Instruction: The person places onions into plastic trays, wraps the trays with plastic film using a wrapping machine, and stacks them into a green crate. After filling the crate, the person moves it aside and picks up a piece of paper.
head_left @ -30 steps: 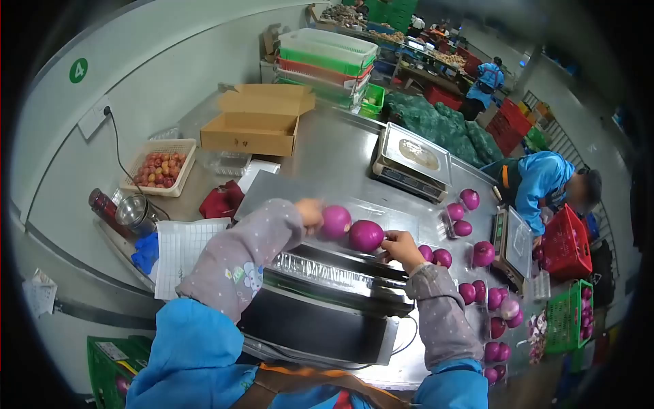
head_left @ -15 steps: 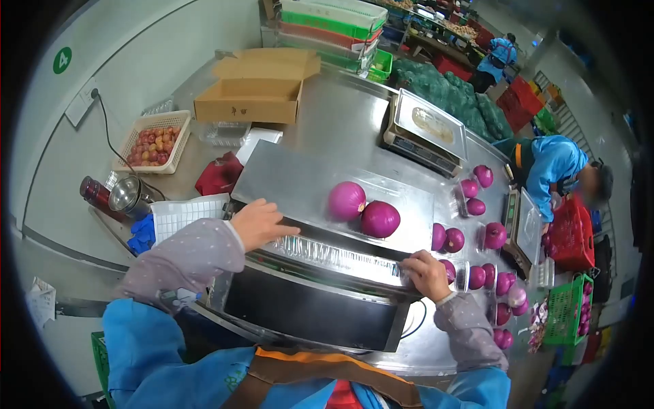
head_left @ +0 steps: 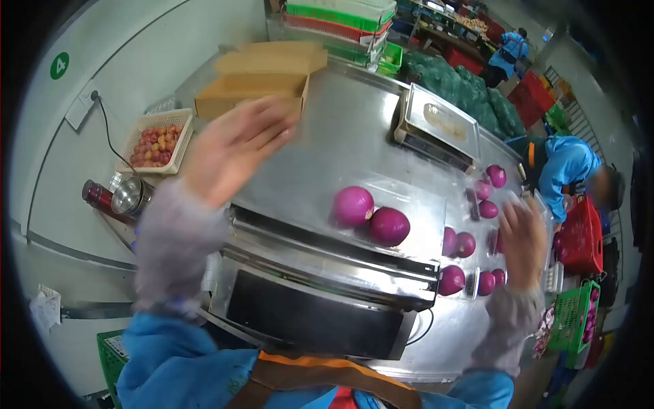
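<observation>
My left hand point(head_left: 238, 151) is raised above the left part of the metal wrapping machine point(head_left: 327, 269), its blurred fingers stretched out and nothing in them. Over on the right, my right hand point(head_left: 523, 238) is also in the air with fingers apart, in front of some purple onions point(head_left: 465, 244). Between the hands, two large purple onions, one point(head_left: 353, 206) to the left of the other point(head_left: 389, 226), rest on the machine's flat top. The clear film around them is hard to make out. Below them runs the shiny film strip.
Behind stand an open cardboard box point(head_left: 252, 88), a scale point(head_left: 439, 126) and stacked crates point(head_left: 337, 24). A basket of small fruit point(head_left: 155, 144) is at the left. At the right, a co-worker point(head_left: 564, 163) in blue bends by a red crate point(head_left: 579, 235).
Both hands have left the machine's front edge and risen, the left up and leftward, the right up and to the right. The view has shifted slightly.
</observation>
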{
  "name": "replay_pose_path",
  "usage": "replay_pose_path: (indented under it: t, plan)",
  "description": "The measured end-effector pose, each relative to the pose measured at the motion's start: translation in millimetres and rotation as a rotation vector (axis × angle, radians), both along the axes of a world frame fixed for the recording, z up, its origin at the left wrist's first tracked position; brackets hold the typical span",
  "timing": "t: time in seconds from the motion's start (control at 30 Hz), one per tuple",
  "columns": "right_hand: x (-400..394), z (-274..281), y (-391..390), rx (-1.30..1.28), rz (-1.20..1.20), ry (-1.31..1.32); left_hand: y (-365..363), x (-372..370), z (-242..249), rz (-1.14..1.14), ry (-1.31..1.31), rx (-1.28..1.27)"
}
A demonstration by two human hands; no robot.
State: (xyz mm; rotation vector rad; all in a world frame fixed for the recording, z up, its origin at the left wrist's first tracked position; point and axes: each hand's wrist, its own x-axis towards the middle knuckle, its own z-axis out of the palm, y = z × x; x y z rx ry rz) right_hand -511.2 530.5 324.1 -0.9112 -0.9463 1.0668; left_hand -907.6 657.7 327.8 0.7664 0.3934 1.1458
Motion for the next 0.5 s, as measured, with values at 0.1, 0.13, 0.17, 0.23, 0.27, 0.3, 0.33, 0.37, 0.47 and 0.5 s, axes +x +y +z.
replay_pose_path:
  t: [0.1,0.13,0.17,0.23,0.27,0.3,0.33,0.37,0.47,0.5]
  plan:
    - [-5.2,-74.9,99.3,-0.001,-0.146,-0.554,98.4,70.3,-117.1,0.199,1.012,0.586]
    - [11.1,-117.5,114.7,-0.118,-0.08,-1.156,103.9,91.5,-152.9,0.093,1.421,0.735]
    - [1.6,-162.0,113.8,-0.255,-0.015,-1.009,95.0,95.2,-190.2,-0.051,1.405,0.93]
    - [-12.0,-183.5,106.0,0.041,0.065,-1.128,75.0,96.3,-210.1,0.022,1.209,0.819]
    - [-25.3,-173.5,100.5,-0.029,0.096,-1.056,74.8,96.7,-207.1,0.011,1.209,0.817]
    - [-38.4,-154.3,86.0,-0.108,0.137,-0.98,64.2,93.1,-199.3,-0.045,1.134,0.747]
    - [-43.0,-139.1,81.6,-0.546,0.302,-0.747,52.8,89.0,-191.7,-0.098,1.06,0.674]
    - [-42.6,-145.1,80.6,-0.55,0.301,-0.739,49.5,86.9,-184.1,-0.106,1.064,0.674]
    - [-44.5,-151.9,72.3,-0.566,0.312,-0.414,36.1,87.4,-158.9,-0.255,1.237,0.345]
    - [-43.7,-146.3,72.0,-0.564,0.312,-0.418,36.5,87.8,-154.8,-0.252,1.233,0.346]
